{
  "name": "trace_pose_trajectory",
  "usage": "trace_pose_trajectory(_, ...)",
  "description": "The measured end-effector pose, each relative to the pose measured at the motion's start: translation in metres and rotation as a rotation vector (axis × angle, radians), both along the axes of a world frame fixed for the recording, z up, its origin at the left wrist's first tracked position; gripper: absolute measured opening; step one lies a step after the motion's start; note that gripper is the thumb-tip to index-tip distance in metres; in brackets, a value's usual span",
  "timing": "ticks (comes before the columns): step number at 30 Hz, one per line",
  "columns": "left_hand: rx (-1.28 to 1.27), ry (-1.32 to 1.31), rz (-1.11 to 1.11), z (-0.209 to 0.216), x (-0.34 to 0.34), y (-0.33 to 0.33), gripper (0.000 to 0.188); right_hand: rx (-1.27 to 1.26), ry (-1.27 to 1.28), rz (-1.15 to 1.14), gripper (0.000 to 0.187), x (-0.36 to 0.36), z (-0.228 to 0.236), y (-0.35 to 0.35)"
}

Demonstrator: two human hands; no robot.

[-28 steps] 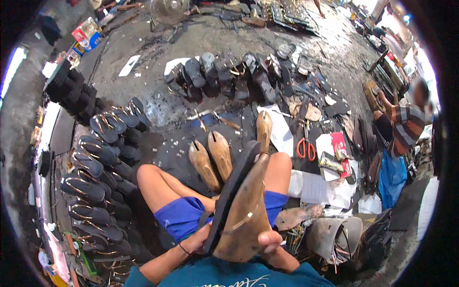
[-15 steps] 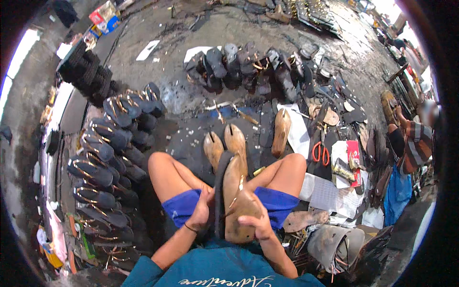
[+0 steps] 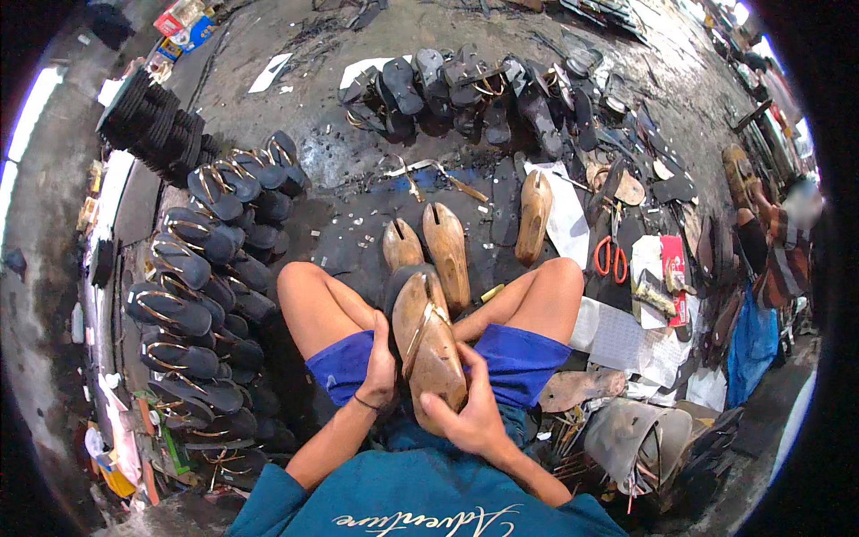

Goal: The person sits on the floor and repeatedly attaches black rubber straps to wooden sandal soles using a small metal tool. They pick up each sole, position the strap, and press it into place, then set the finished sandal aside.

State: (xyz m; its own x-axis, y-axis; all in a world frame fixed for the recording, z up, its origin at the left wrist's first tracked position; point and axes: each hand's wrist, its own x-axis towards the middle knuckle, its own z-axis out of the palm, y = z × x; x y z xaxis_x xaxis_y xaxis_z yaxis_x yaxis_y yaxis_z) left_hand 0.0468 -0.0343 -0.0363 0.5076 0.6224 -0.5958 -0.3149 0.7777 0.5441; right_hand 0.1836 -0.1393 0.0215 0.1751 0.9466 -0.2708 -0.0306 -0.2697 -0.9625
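Observation:
A wooden shoe last (image 3: pixel 433 358) rests between my legs with its slotted toe end pointing away. A light, shiny sandal strap (image 3: pixel 413 345) crosses its upper face. Beneath it, a dark sandal sole (image 3: pixel 399 282) shows at the far left edge. My left hand (image 3: pixel 379 369) is closed against the left side of the sole and last, thumb up, with its other fingers largely hidden. With the thumb on top and fingers round the right side, my right hand (image 3: pixel 467 407) grips the last's near end. Two more wooden lasts (image 3: pixel 446 251) (image 3: pixel 402 245) stand just beyond.
Rows of dark sandals (image 3: pixel 170 309) line my left; more footwear (image 3: pixel 465 89) lies ahead. Another last (image 3: pixel 534 215) sits on paper at the right, near orange-handled scissors (image 3: pixel 612 255). A grey bucket (image 3: pixel 626 443) stands at lower right. A person (image 3: pixel 778 233) sits at far right.
The last and sole have turned from edge-on to lying flatter, upper face toward me. My right hand has shifted left on the near end; my left hand stays at the side.

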Motion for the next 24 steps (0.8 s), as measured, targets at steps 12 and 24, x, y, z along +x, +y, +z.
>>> trace_pose_trajectory(12,0.084,0.057,0.132,-0.035,-0.007,0.0,0.09,0.076,-0.039,-0.209,0.074,-0.019,-0.011,0.022)
trace_pose_trajectory(24,1.134,0.486,-0.443,0.086,0.026,0.029,0.07,-0.095,1.129,-0.165,0.092,0.031,0.014,0.003)
